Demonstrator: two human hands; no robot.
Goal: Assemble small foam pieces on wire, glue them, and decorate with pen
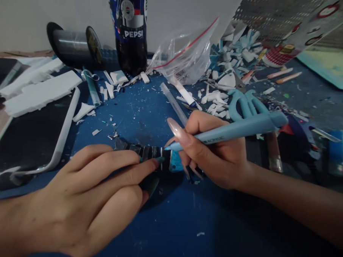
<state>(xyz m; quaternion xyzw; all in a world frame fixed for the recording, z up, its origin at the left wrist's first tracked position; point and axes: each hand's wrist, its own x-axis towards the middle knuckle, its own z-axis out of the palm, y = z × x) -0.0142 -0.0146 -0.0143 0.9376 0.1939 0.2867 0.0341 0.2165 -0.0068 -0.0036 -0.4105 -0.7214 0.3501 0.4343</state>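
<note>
My right hand [218, 153] grips a light blue acrylic marker [239, 127] like a pen, its tip pointing left. That tip meets, or nearly meets, a small dark banded piece [166, 159] with thin pale stripes and a bright blue end [176, 161]. From the left, the fingers of my left hand [97, 192] close on the same piece, index and middle fingers along its top and the thumb below. Much of the piece is hidden behind both hands. Under it lies a dark blue work surface [170, 234].
Behind my hands stand a Pepsi bottle [132, 35], a spool [74, 45] and a clear zip bag [185, 59]. White scraps [215, 100] lie near light blue scissors [246, 104]. A black tablet-like object [27, 144] with white foam strips [45, 92] is at left.
</note>
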